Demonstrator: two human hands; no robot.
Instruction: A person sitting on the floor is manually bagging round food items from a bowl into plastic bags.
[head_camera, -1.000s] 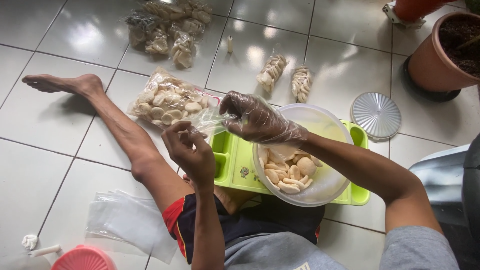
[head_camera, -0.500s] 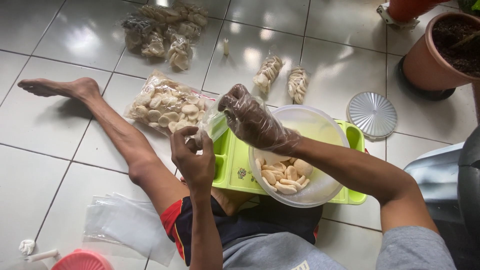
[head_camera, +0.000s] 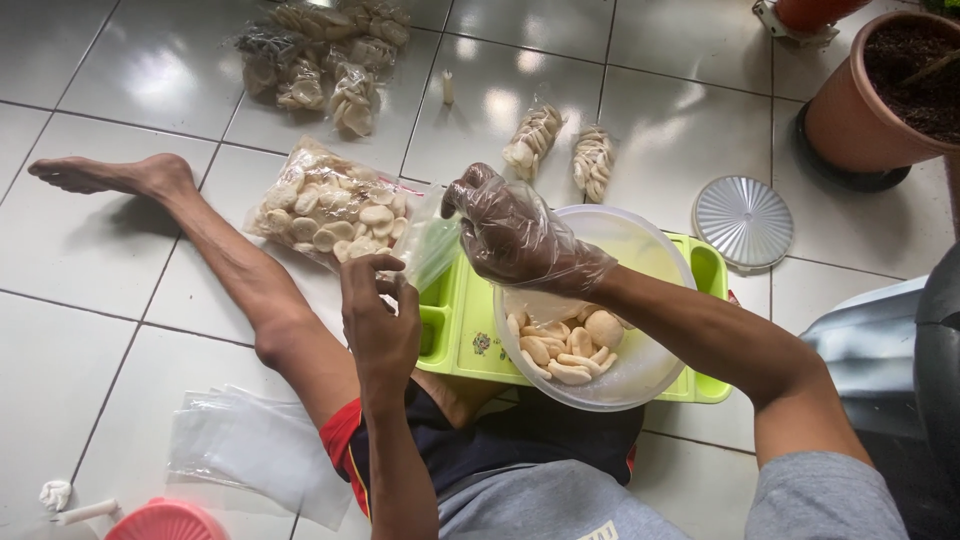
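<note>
White floor tiles (head_camera: 130, 330), glossy with window glare, and a person sits right on them with one bare leg stretched out. From the head camera: the filled bag of pale crackers (head_camera: 335, 212) lies on the floor beyond the left hand (head_camera: 380, 315), whose fingers are pinched on the bag's clear open end. The right hand (head_camera: 515, 235), in a thin plastic glove, is curled shut just beside that mouth; what it grips, I cannot tell. A second ago both hands sat lower and closer together; now the gloved hand has lifted clear of the clear bowl (head_camera: 640, 375) of crackers on the green tray (head_camera: 460, 335). So, by my reading, this bag is full and being closed. Flat empty bags (head_camera: 250, 450) wait near the hip, finished packs (head_camera: 320, 60) lie farther off.
</note>
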